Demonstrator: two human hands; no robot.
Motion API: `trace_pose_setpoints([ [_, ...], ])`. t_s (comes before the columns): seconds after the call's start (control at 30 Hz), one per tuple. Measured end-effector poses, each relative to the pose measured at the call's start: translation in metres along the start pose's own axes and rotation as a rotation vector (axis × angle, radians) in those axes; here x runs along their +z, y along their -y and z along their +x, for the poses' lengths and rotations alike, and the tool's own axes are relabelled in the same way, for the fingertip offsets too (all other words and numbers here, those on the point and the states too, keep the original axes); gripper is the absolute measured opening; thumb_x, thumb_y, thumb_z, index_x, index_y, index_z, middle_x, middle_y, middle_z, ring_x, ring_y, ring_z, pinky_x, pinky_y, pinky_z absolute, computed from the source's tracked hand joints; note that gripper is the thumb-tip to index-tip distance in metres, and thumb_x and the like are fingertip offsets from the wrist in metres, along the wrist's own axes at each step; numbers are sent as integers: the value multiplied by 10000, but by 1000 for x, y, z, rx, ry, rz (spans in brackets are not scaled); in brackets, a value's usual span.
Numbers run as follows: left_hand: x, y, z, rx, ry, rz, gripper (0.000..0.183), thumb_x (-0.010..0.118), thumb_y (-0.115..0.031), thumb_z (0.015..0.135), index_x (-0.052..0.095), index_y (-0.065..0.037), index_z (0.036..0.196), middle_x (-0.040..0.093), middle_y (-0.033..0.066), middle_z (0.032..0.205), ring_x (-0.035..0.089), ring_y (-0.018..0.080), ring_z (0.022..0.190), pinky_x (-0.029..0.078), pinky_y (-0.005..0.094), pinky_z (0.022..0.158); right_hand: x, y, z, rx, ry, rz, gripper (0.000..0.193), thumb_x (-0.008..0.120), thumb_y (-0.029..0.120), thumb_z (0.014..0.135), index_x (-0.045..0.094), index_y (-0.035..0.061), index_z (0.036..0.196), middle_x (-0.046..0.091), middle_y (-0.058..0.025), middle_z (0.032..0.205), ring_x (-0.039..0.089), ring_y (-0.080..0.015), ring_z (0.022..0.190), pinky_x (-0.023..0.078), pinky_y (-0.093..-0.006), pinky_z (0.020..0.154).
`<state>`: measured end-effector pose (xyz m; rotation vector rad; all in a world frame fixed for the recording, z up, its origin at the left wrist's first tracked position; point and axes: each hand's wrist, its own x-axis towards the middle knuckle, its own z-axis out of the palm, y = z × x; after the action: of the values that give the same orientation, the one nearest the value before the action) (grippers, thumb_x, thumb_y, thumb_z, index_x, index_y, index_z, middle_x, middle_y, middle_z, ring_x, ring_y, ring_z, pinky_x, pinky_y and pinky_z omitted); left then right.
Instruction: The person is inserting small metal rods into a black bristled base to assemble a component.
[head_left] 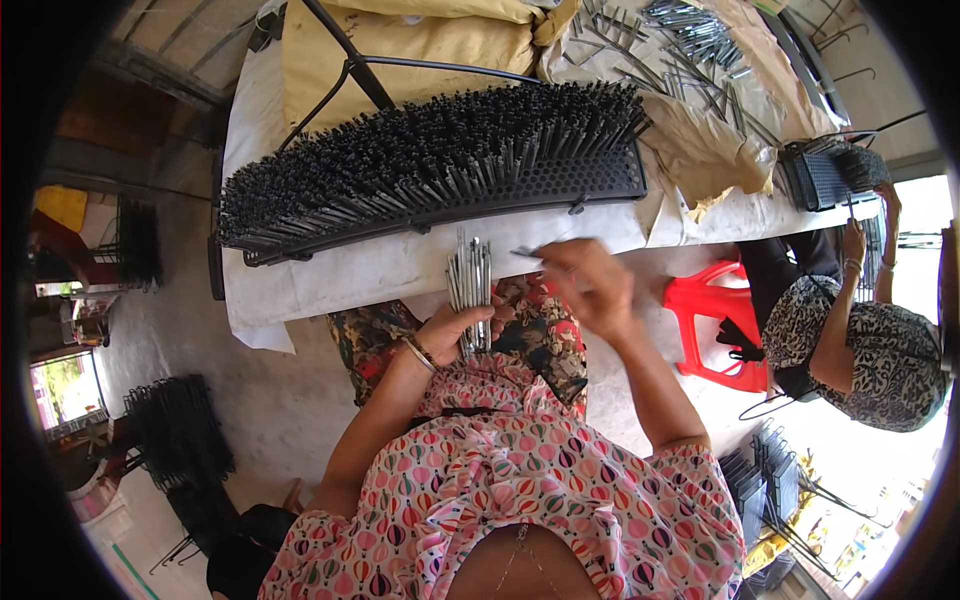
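Observation:
My left hand (457, 330) is closed around an upright bundle of thin silvery metal rods (469, 275), held over my lap at the table's near edge. To its right, my right hand (592, 285) is raised with the fingers pinched together, smeared a little by motion. From its fingertips a short, dark, thin piece (526, 252) points left; it looks like a metal rod, though its kind is unclear. Just beyond both hands lies a long black perforated rack (595, 180), packed with many upright dark rods (430, 145).
A white-covered table (330, 290) carries the rack, with loose rods (690, 80) scattered at the far right. A red plastic stool (705, 310) stands on the right, beside a co-worker (870, 350) at another black rack (825, 175). Black racks (180, 430) stand at left.

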<state>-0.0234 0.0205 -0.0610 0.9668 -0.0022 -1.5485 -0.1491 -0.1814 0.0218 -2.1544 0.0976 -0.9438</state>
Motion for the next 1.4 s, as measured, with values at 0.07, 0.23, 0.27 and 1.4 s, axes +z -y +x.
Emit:
trace_pose_setpoints([
  [0.07, 2, 4, 0, 1, 30, 7, 294, 606, -130, 842, 541, -50, 1117, 633, 109, 1015, 629, 178, 835, 534, 306, 711, -21, -5, 12, 164, -232, -39, 197, 616, -46, 780, 620, 5, 971, 660, -101, 883, 632, -156, 782, 493, -256, 727],
  [0.23, 3, 10, 12, 34, -19, 9, 318, 598, -82, 836, 512, -45, 1139, 623, 120, 1025, 620, 186, 838, 523, 312, 721, -83, -28, 58, 352, -595, -33, 192, 644, 54, 825, 620, -34, 994, 655, -75, 855, 599, -86, 765, 476, -199, 695],
  [0.27, 8, 6, 11, 40, -15, -1, 321, 597, -80, 836, 508, -47, 1143, 622, 123, 1024, 620, 190, 839, 523, 315, 719, -89, -36, 63, 336, -621, -54, 192, 647, 56, 824, 623, -31, 994, 653, -69, 842, 597, -81, 760, 474, -196, 685],
  [1.4, 15, -3, -5, -29, -145, 15, 356, 597, -114, 852, 494, -45, 1185, 610, 100, 1007, 623, 187, 802, 520, 315, 679, -80, -67, 104, 38, -432, -398, 161, 713, 70, 727, 614, -2, 831, 644, -93, 708, 642, -182, 606, 494, -269, 562],
])
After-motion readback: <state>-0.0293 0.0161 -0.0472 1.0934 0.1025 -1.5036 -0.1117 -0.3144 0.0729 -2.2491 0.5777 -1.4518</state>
